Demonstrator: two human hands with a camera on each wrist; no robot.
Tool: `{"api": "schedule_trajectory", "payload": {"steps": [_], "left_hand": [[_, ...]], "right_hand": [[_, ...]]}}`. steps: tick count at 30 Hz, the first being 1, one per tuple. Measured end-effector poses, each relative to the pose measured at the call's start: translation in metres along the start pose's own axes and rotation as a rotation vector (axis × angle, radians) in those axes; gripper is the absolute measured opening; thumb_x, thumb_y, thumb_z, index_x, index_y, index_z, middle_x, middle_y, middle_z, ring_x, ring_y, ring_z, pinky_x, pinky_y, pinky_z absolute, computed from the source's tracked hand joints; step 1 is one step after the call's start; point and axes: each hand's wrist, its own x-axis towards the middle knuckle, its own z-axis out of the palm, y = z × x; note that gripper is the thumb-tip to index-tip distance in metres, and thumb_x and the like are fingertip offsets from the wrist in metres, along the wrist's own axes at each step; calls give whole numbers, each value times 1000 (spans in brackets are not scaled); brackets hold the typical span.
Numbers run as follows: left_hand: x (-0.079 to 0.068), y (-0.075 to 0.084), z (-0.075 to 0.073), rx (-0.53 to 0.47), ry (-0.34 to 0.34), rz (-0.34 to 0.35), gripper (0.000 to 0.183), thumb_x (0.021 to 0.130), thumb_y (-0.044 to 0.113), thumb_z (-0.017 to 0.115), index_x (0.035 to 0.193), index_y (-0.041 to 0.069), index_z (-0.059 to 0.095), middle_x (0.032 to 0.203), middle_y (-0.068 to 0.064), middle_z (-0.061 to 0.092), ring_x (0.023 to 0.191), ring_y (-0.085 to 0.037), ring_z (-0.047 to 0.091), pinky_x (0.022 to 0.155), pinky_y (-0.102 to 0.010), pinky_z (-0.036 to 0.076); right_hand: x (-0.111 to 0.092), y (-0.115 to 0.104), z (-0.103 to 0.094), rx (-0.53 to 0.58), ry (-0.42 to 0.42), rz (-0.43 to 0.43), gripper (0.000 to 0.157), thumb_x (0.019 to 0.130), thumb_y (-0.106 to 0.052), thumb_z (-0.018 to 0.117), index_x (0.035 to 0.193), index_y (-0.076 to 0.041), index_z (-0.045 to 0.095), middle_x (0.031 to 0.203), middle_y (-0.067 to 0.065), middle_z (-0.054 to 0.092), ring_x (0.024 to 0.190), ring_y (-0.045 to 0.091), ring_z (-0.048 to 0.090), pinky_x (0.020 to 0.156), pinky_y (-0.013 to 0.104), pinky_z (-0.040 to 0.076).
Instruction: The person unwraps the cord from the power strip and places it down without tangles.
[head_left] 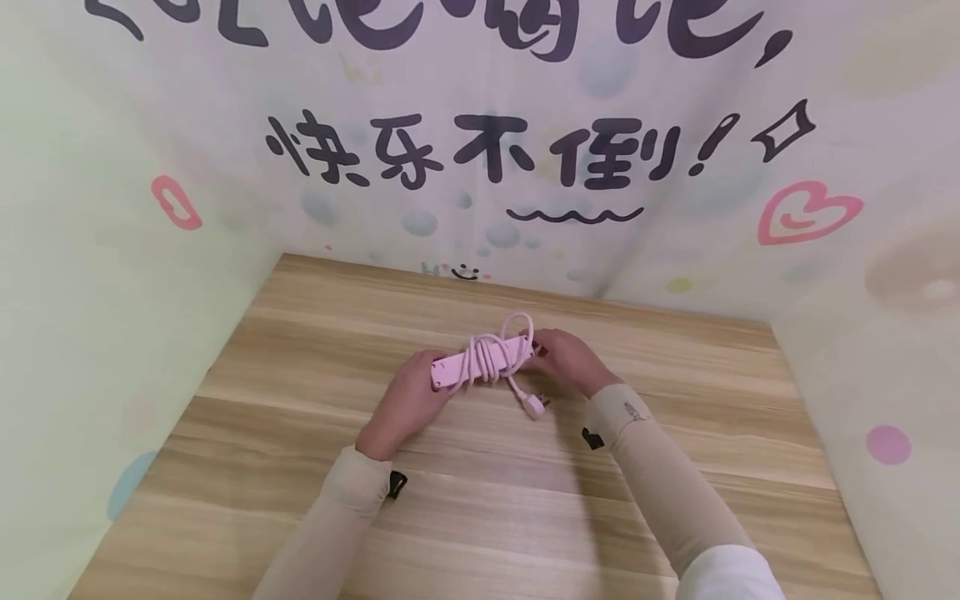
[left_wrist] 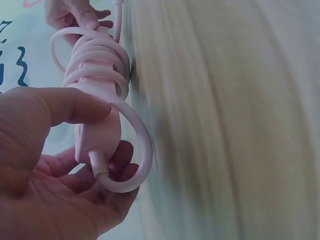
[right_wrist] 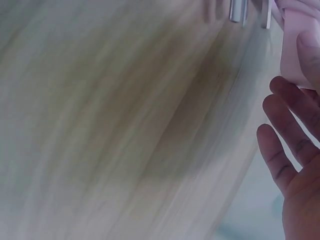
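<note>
A pink power strip is held lengthwise between both hands near the middle of the table, its white-pink cord wound several times round its body. My left hand grips the left end; in the left wrist view the thumb lies on top and the fingers curl underneath, beside the cord's exit loop. At the other end, my right hand pinches the strip, its thumb against the casing in the right wrist view, where lower fingers spread apart. The plug dangles on the near side, metal prongs showing.
The wood-grain table meets a printed fabric backdrop with black lettering at the back. Fabric side walls stand left and right. Black straps sit at both wrists.
</note>
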Motion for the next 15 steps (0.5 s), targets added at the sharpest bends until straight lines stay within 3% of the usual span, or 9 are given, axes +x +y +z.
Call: {"api": "schedule_trajectory", "payload": {"steps": [8, 15], "left_hand": [[5, 13, -6, -68, -37, -4, 54, 95, 27, 73, 142, 8, 54, 134, -11, 61, 121, -26, 62, 102, -43, 56], [16, 21, -18, -190, -41, 67, 57, 91, 21, 76, 143, 11, 54, 136, -9, 62, 123, -25, 62, 101, -41, 57]], "right_hand": [[-17, 8, -10, 24, 69, -9, 34, 93, -36, 73, 121, -16, 70, 107, 4, 74, 101, 21, 68, 92, 42, 58], [-28, 4, -31, 54, 153, -67, 31, 95, -32, 73, 122, -17, 70, 112, 3, 75, 100, 20, 69, 87, 40, 59]]}}
